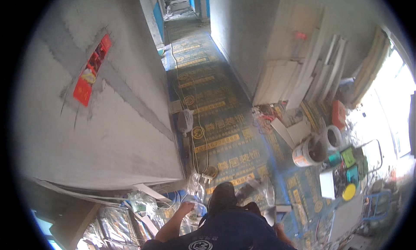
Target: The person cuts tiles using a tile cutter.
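My left hand (186,207) hangs low, beside my dark shoe (224,196). Its fingers look curled in; whatever they may hold is too small to make out. Crumpled clear plastic (196,187) and thin cables lie around that hand. At the lower edge my right hand (280,231) shows only in part next to my dark clothing, its fingers hidden. Just above it is a narrow grey piece (270,215) whose kind I cannot tell. More clear plastic sheeting (264,189) lies on the floor in front of that hand.
Printed protective floor sheeting (225,141) runs down a corridor, with a long pale cable (197,120) along its left wall. To the right stand white buckets (302,156), an orange container (338,114) and leaning boards (310,83). Cardboard (76,219) and scraps lie at the lower left.
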